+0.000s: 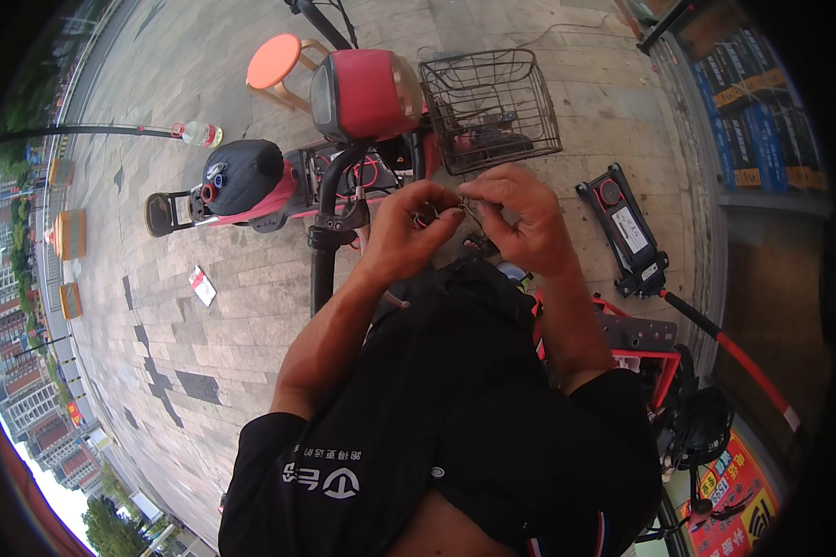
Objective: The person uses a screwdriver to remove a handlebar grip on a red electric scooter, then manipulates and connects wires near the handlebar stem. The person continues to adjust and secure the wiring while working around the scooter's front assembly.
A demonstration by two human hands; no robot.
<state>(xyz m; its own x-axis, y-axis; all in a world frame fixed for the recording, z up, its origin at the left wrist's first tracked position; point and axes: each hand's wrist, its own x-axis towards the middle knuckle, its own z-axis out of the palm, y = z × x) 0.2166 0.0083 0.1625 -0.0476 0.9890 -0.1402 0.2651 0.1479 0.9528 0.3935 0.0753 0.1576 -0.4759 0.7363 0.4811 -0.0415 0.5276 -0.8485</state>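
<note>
A red electric scooter [344, 139] is standing on the paved ground, its wire basket [490, 110] to the right and a black seat [241, 174] to the left. A black floor jack [627, 227] is lying further right. Near the handlebar, the left hand [404, 232] and right hand [520, 223] are meeting fingertip to fingertip, both pinching thin wires [450, 212] between them; what the wires join is too small to tell.
</note>
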